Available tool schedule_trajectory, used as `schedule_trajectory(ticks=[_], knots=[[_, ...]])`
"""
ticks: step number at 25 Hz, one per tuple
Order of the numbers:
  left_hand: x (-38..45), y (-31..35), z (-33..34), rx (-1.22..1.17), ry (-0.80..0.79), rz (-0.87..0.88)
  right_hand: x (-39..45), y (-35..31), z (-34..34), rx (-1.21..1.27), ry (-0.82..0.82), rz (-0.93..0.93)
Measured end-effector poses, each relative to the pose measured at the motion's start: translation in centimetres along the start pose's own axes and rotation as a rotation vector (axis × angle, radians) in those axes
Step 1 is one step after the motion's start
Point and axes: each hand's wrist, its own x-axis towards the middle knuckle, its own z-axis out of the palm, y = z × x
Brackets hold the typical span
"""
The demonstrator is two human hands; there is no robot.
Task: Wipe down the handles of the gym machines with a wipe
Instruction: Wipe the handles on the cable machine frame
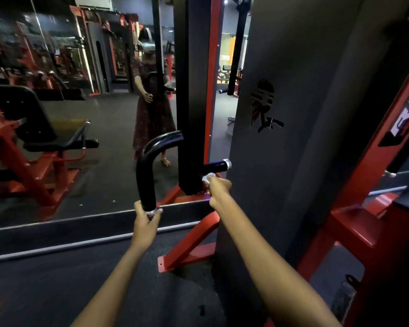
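Note:
A curved black machine handle (149, 161) with a silver end cap hangs in front of a wall mirror. My left hand (145, 220) grips its lower end, fingers and thumb curled round the cap. A second short black handle (216, 165) with a silver tip sticks out to the right of the black upright post (190, 102). Just below that short handle, my right hand (219, 188) holds a crumpled white wipe (207, 178). The wipe sits close under the handle; whether it touches I cannot tell.
The grey weight-stack cover (281, 138) stands right beside my right arm. A red frame (364, 220) fills the right side and a red floor brace (191, 241) lies below my hands. The mirror (69, 114) reflects a seat machine and a person.

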Motion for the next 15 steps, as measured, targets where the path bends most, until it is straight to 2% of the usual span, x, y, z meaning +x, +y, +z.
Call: schedule_trajectory(ticks=[5, 7, 9, 12, 15], knots=[[-0.3, 0.2, -0.4, 0.052, -0.071, 0.039, -2.2, 0.3, -1.2, -0.086, -0.011, -0.095], [-0.7, -0.3, -0.4, 0.056, -0.080, -0.017, -2.9, 0.8, -1.8, -0.111, 0.018, -0.125], [-1.0, -1.7, 0.1, 0.102, -0.101, -0.154, -3.9, 1.8, -2.5, -0.152, 0.057, -0.147], [-2.0, -3.5, 1.1, 0.282, -0.372, -0.264, -5.8, 4.1, -5.5, -0.261, 0.113, -0.178], [-3.5, -4.5, 3.5, 0.421, -0.659, -0.257, -9.9, 5.5, -10.3, -0.215, 0.226, -0.174]])
